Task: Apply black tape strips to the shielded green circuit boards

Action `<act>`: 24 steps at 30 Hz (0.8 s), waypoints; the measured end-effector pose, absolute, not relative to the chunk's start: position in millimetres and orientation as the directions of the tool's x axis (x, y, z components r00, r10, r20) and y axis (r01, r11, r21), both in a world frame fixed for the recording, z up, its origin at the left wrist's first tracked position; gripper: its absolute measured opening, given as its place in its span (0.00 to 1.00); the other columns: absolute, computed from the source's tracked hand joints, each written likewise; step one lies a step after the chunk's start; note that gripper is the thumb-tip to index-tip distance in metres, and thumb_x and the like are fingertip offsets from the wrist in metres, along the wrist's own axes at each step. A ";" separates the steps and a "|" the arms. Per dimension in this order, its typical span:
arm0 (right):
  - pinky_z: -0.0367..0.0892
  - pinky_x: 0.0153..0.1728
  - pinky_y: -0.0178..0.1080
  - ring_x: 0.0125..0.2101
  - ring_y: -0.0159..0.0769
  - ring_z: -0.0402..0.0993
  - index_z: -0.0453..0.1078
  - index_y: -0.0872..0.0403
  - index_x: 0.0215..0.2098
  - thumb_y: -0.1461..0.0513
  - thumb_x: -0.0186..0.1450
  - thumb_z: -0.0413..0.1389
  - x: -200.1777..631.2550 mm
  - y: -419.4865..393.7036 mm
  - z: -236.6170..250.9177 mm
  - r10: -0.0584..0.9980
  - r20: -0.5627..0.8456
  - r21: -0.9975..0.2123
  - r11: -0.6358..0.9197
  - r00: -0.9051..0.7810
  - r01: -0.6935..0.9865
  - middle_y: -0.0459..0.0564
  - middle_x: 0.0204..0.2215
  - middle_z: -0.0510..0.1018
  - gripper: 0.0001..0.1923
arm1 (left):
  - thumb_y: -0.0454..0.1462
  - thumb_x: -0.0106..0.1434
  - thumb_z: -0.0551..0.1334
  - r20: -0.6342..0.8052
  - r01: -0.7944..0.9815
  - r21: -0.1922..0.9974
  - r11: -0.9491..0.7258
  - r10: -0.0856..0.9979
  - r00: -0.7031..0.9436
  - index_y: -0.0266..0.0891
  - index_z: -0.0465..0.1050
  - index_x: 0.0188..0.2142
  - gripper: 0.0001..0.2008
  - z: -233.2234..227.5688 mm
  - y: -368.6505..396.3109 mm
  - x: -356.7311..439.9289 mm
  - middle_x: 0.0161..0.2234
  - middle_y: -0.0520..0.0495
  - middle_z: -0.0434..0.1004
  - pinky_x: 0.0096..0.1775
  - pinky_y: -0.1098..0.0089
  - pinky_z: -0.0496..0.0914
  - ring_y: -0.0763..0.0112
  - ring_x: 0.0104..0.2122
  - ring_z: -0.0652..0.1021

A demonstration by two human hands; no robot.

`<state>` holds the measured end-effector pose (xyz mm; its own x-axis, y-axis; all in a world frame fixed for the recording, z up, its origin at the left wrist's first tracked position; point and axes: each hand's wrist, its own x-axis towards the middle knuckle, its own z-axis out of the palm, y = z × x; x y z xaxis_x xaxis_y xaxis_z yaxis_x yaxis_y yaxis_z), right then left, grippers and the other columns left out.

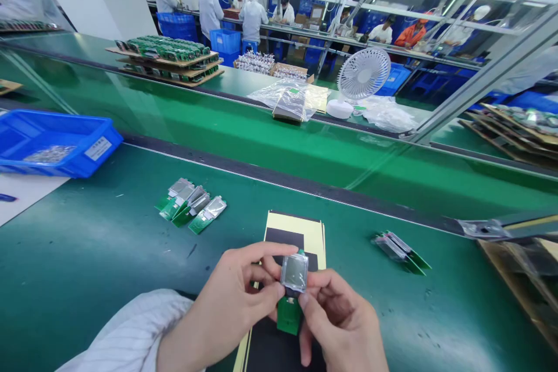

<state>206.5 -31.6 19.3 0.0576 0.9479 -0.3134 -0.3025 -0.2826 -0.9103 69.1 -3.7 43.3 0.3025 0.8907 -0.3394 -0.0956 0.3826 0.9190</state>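
Between my hands is a green circuit board with a small square display (294, 272) at its upper end. My left hand (244, 290) pinches the display's left side, with the index finger laid along its top edge. On the other side, my right hand (337, 314) grips the display's right edge and lower corner between thumb and fingers. The bare green lower part of the board (288, 317) points down toward me. Beneath both hands lies a stack of cream sheets with black patches (285, 231).
Several boards with displays (192, 203) lie to the left, and a few more (401, 251) to the right. A blue bin (98, 133) holds small parts at far left. Behind a dark ledge stand a white fan (364, 75) and stacked boards (170, 52). Cardboard trays (518, 279) sit at right.
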 end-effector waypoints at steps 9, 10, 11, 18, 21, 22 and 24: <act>0.64 0.11 0.26 0.15 0.24 0.64 0.71 0.54 0.28 0.56 0.55 0.61 211.8 -27.4 7.5 0.948 -0.317 -0.850 -0.296 -0.025 -0.436 0.42 0.19 0.70 0.09 | 0.30 0.53 0.59 -0.337 -0.152 0.907 0.392 0.894 0.295 0.44 0.69 0.42 0.16 40.2 -3.8 76.2 0.28 0.57 0.61 0.26 0.76 0.69 0.79 0.23 0.71; 0.64 0.12 0.26 0.16 0.24 0.64 0.72 0.54 0.29 0.56 0.56 0.61 211.5 -26.3 9.9 0.947 -0.321 -0.843 -0.301 -0.031 -0.446 0.42 0.20 0.70 0.09 | 0.30 0.53 0.59 -0.327 -0.171 0.906 0.388 0.896 0.300 0.45 0.69 0.43 0.18 40.6 -3.7 76.3 0.29 0.57 0.61 0.27 0.76 0.69 0.78 0.25 0.71; 0.65 0.12 0.26 0.16 0.23 0.63 0.73 0.54 0.29 0.57 0.56 0.61 211.2 -25.4 12.5 0.945 -0.323 -0.836 -0.307 -0.044 -0.456 0.42 0.21 0.70 0.08 | 0.30 0.52 0.60 -0.318 -0.184 0.905 0.383 0.897 0.307 0.45 0.68 0.44 0.19 41.0 -3.7 76.3 0.29 0.56 0.62 0.28 0.76 0.68 0.77 0.27 0.71; 0.65 0.13 0.26 0.19 0.25 0.61 0.71 0.52 0.33 0.60 0.56 0.62 205.4 -28.2 15.7 0.962 -0.255 -0.862 -0.271 -0.095 -0.428 0.41 0.21 0.67 0.07 | 0.29 0.52 0.61 -0.300 -0.194 0.911 0.363 0.909 0.289 0.48 0.68 0.42 0.18 41.7 -4.1 73.3 0.29 0.56 0.62 0.29 0.76 0.65 0.76 0.29 0.71; 0.63 0.11 0.24 0.18 0.24 0.60 0.68 0.51 0.30 0.60 0.57 0.60 202.1 -32.7 8.9 0.963 -0.255 -0.851 -0.265 -0.085 -0.454 0.40 0.21 0.66 0.05 | 0.30 0.52 0.61 -0.328 -0.215 0.896 0.389 0.905 0.272 0.49 0.70 0.41 0.17 40.3 -6.1 74.1 0.29 0.56 0.61 0.28 0.76 0.64 0.77 0.27 0.70; 0.63 0.11 0.24 0.18 0.23 0.60 0.67 0.50 0.29 0.60 0.57 0.60 201.4 -33.8 6.6 0.963 -0.258 -0.840 -0.266 -0.083 -0.473 0.40 0.21 0.66 0.06 | 0.30 0.52 0.61 -0.339 -0.235 0.886 0.400 0.904 0.262 0.48 0.71 0.40 0.17 39.6 -6.8 74.6 0.29 0.56 0.61 0.27 0.77 0.63 0.78 0.26 0.69; 0.62 0.11 0.23 0.17 0.22 0.59 0.66 0.50 0.29 0.60 0.57 0.60 200.8 -34.9 3.6 0.961 -0.263 -0.820 -0.268 -0.083 -0.505 0.39 0.21 0.66 0.06 | 0.29 0.50 0.62 -0.353 -0.274 0.869 0.412 0.904 0.240 0.48 0.72 0.39 0.17 38.6 -8.0 75.3 0.27 0.57 0.60 0.25 0.78 0.63 0.80 0.24 0.67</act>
<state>200.8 -34.9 3.6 -0.0830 0.9612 -0.2630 -0.5053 -0.2680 -0.8203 75.3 -8.0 38.6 0.2405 0.9042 -0.3529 -0.2744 0.4120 0.8689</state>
